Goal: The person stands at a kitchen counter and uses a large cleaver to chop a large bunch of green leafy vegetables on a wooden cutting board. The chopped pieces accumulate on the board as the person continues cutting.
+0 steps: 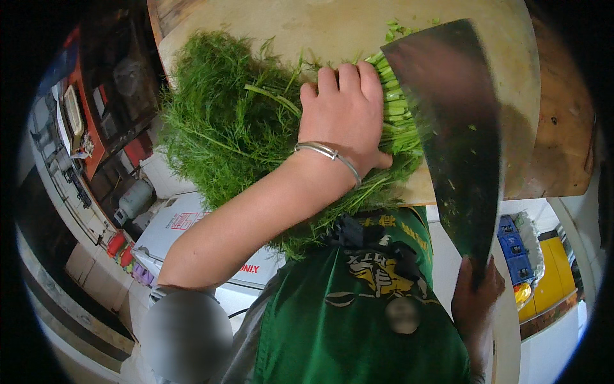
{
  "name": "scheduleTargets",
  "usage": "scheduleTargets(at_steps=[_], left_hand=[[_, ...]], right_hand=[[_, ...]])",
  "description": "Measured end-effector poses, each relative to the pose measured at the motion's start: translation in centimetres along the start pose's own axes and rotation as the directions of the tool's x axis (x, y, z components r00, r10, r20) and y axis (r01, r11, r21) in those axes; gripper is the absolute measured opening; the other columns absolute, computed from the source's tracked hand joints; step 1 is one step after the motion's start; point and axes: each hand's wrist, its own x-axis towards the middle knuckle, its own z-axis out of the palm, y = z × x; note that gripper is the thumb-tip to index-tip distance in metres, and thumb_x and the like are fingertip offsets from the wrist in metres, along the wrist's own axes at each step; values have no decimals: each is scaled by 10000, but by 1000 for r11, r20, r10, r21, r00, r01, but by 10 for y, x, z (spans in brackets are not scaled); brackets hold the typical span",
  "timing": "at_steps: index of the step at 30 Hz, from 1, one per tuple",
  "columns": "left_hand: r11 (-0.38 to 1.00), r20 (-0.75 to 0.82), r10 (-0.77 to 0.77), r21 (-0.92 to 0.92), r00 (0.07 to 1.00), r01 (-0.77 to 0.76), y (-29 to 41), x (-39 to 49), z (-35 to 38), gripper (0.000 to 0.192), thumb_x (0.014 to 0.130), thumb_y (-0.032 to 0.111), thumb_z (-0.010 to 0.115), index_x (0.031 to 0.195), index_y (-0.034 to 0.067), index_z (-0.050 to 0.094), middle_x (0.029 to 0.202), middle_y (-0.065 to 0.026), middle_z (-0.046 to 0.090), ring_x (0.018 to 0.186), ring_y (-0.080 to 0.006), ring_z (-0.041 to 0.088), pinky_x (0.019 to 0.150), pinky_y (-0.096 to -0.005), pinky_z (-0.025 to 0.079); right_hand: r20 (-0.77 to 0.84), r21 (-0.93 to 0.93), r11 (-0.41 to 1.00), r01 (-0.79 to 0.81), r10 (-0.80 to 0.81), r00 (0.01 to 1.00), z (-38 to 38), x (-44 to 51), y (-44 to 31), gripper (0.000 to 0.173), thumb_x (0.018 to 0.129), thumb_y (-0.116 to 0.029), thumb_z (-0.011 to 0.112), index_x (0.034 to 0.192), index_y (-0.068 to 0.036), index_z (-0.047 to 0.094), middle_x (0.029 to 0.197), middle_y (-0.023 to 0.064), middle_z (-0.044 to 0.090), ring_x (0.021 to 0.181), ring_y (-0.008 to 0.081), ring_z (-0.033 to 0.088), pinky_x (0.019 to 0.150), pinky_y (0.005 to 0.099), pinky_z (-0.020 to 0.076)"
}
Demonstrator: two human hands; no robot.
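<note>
A large bunch of dill (225, 110) lies on a pale cutting board (326, 24), its feathery fronds to the left and cut stems (395, 115) to the right. My left hand (340, 105), with a metal bangle on the wrist, presses down on the bunch just behind the stem ends. In my right hand (477, 293) is the handle of a broad cleaver (455, 129). The blade is raised close beside the stem ends and hides part of the board. Small chopped stem pieces (393, 31) are scattered at the board's far side. Some fronds hang over the near edge.
Under the board is a wooden table (561, 120). A green apron (326, 312) covers my front. Below on the left stand a white box (177, 225) and a grey gas cylinder (134, 199). Blue crates (515, 249) and a yellow crate (554, 273) are at the lower right.
</note>
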Motion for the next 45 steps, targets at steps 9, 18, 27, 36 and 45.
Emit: scheduleTargets(at_steps=[9, 18, 27, 36, 45], left_hand=[[1000, 35, -8, 10, 999, 8, 4, -2, 0, 1091, 453, 411, 892, 1285, -59, 365, 1124, -155, 507, 1039, -334, 515, 857, -440, 466], [1000, 5, 15, 12, 1000, -15, 1, -2, -1, 1108, 449, 418, 893, 1289, -72, 361, 1110, -164, 518, 1032, -329, 515, 867, -427, 461], [999, -43, 27, -27, 999, -28, 0, -2, 2, 1089, 471, 433, 889, 1284, -88, 386, 1122, -179, 531, 1048, -315, 515, 899, -415, 440], [1000, 51, 20, -10, 998, -19, 0, -1, -1, 1065, 471, 449, 886, 1262, -85, 413, 1110, -161, 530, 1054, -307, 512, 900, -401, 437], [987, 30, 158, -22, 987, -157, -18, -8, -14, 1290, 486, 570, 836, 1375, -141, 230, 1278, -285, 433, 1225, -412, 420, 1031, -447, 369]], right_hand=[[-48, -20, 973, 230, -231, 972, 28, 50, -41, 273, 849, -20, 576, 1115, 38, 548, 911, 214, 627, 783, 365, 635, 662, 410, 520], [-211, 272, 938, 215, -159, 964, 44, 93, -22, 138, 903, -65, 548, 1016, 10, 576, 820, 221, 631, 720, 390, 628, 608, 430, 495], [4, 61, 993, 100, -100, 995, 2, 6, -5, 188, 871, -58, 570, 1033, 37, 585, 768, 199, 602, 654, 360, 604, 592, 422, 478], [-82, -35, 968, 248, -251, 965, 47, 66, -43, 244, 836, -19, 583, 1072, 8, 531, 836, 209, 604, 756, 383, 618, 634, 461, 498], [-290, 49, 941, 336, -308, 906, 53, 93, -25, 161, 922, -114, 537, 1020, 14, 553, 752, 196, 617, 668, 388, 621, 555, 465, 483]])
